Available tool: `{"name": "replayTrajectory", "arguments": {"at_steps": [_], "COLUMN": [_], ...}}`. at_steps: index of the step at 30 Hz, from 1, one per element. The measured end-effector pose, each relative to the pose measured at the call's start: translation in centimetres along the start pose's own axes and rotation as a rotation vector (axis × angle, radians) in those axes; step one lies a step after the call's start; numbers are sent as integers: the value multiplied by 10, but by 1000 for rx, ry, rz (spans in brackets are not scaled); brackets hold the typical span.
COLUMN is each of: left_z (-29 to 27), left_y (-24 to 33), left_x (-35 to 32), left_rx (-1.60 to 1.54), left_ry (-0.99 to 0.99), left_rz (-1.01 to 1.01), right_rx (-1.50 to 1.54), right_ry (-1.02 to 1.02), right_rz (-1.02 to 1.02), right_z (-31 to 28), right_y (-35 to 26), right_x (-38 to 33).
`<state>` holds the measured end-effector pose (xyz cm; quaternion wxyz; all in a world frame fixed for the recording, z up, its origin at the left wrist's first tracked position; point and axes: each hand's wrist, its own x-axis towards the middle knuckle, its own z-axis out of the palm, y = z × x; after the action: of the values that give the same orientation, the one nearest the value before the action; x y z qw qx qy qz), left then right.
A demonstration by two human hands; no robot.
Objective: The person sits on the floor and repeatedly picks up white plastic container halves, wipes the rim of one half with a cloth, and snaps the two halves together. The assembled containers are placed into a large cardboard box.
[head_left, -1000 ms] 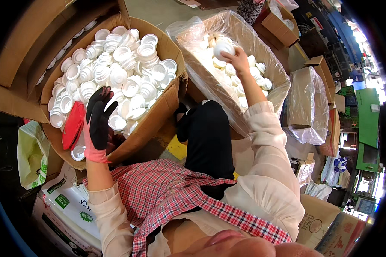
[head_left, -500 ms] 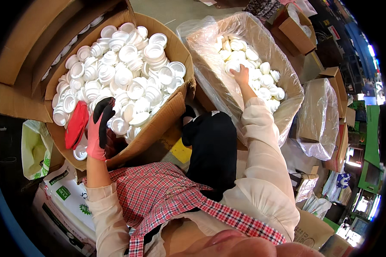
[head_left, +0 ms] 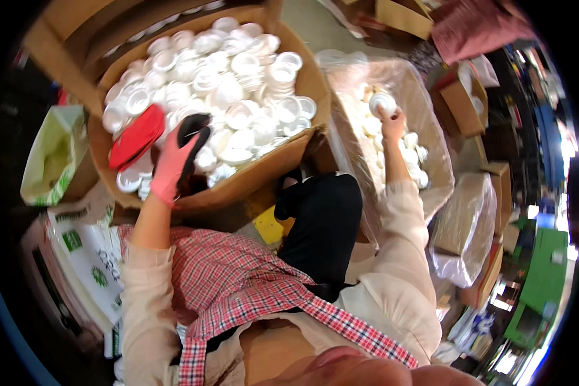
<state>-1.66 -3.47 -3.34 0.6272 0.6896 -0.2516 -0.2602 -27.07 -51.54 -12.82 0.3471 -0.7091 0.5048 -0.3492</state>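
My right hand [head_left: 393,123] is bare and grips a white round lid-like piece [head_left: 382,103] over the far part of a plastic-lined carton [head_left: 431,135]. Beneath it lie cream and white ridged round pieces [head_left: 413,154]. My left hand [head_left: 177,157] wears a pink glove with black on the palm and fingers. It hovers at the near side of a big cardboard box [head_left: 264,157] heaped with white round pieces [head_left: 228,93]. Its fingers are bent and apart, with nothing visible in them. Next to it, a red flat pouch-like thing [head_left: 137,136] rests on the heap.
A white and green bag [head_left: 55,154] stands left of the big box, and printed white packs [head_left: 87,248] lie below it. On the right are a plastic-wrapped carton [head_left: 463,225] and an open carton [head_left: 462,103]. Green machinery [head_left: 537,276] stands farther right.
My right hand has risen from the pile with a white round piece in it. The gloved left hand stays near the big box. The whole view has shifted and blurred slightly.
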Motion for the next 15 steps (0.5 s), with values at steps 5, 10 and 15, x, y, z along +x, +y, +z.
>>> {"name": "replayTrajectory", "arguments": {"at_steps": [5, 10, 15], "left_z": [39, 18, -77], "left_y": [9, 14, 34], "left_x": [-8, -7, -16], "left_rx": [-709, -765, -622], "left_ry": [-341, -47, 237], "left_rz": [17, 106, 269], "right_rx": [568, 547, 259], "right_ry": [-657, -959, -980], "right_rz": [-226, -414, -563], "right_z": [34, 108, 152], "right_y": [-207, -260, -247], "right_x": [-153, -246, -271]}}
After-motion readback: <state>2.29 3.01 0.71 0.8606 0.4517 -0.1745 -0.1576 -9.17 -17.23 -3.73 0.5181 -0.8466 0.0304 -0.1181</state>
